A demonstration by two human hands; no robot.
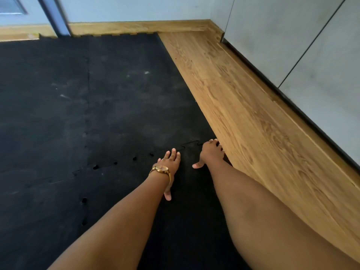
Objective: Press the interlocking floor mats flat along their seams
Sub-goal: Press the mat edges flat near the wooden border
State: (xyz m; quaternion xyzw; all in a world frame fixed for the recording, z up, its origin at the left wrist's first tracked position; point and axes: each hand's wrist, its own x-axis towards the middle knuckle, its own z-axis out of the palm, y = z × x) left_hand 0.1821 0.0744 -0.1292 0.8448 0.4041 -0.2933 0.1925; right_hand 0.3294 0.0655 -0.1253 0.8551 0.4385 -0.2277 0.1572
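Observation:
Black interlocking floor mats (93,106) cover the floor on the left and centre. A toothed seam (124,162) runs across them from left to right, with small gaps showing along it. My left hand (170,164), with a gold watch on the wrist, lies flat and palm down on the mat just at the seam. My right hand (211,152) rests palm down at the seam's right end, fingers spread, beside the mat's edge where it meets the wood. Neither hand holds anything.
Bare wooden floor (253,114) runs along the mats' right side, bordered by grey cabinet panels (292,45). A wooden skirting board (136,26) and pale wall stand at the back. A second seam (85,133) runs front to back on the left.

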